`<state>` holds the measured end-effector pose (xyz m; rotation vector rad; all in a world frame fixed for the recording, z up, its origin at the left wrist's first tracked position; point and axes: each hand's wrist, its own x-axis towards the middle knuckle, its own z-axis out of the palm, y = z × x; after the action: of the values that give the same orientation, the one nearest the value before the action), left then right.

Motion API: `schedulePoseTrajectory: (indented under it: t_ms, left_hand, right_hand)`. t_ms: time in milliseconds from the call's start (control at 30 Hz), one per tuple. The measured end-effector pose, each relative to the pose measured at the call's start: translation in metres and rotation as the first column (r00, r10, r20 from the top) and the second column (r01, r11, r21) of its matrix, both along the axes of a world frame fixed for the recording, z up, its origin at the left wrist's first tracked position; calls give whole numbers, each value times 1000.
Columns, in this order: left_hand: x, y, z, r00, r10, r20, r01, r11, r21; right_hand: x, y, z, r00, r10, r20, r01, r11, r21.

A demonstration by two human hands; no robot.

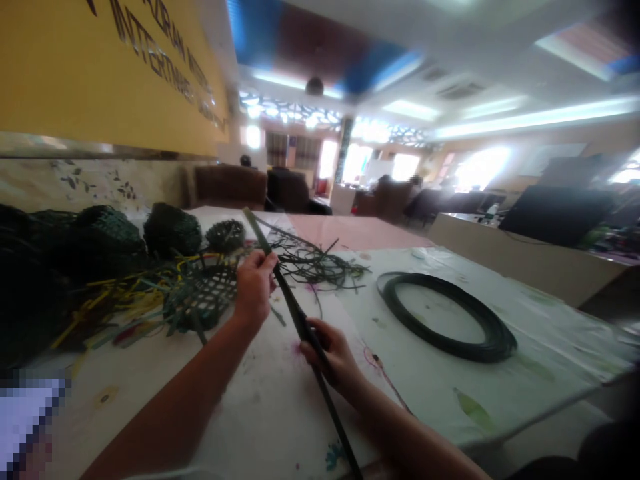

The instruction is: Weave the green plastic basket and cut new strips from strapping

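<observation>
The left hand (254,283) pinches a long dark green strip (295,313) near its far end, fingers closed on it, while the right hand (333,360) wraps around the same strip nearer the body, so it runs slanting above the white table (280,413). Just left of the left hand lies a half-woven green mat (200,297) among loose yellow strands (115,293), with dark woven baskets (173,230) farther left and a coil of green strip (445,317) to the right.
</observation>
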<state>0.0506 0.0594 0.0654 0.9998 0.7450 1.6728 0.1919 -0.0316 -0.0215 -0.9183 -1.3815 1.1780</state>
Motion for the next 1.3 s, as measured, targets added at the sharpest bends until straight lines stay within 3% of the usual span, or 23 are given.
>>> schedulePoseTrajectory:
  t_ms: [233, 467, 700, 867, 967, 1167, 1300]
  left_hand:
    - [7, -5, -6, 1000, -27, -9, 27, 1000, -13]
    - [-6, 4, 4, 1000, -11, 18, 13, 995, -102]
    - [-5, 1, 7, 995, 103, 13, -103, 995, 7]
    - [6, -6, -3, 997, 74, 5, -74, 995, 64]
    - [7, -7, -4, 998, 65, 14, -66, 997, 34]
    - [-5, 0, 8, 994, 92, 62, -85, 991, -101]
    - [-7, 2, 10, 993, 103, 50, -102, 994, -32]
  right_hand:
    - [1, -1, 13, 999, -32, 40, 31, 999, 28]
    - [0, -8, 15, 995, -9, 104, 5, 999, 44]
    - [-4, -7, 5, 998, -9, 57, 8, 1000, 30]
    - [-2, -6, 6, 1000, 19, -22, -19, 1000, 7]
    - [-2, -8, 11, 1000, 26, -6, -26, 999, 26]
    - [-4, -14, 16, 997, 58, 42, -60, 997, 56]
    - [-6, -12, 8, 998, 41, 50, -43, 998, 40]
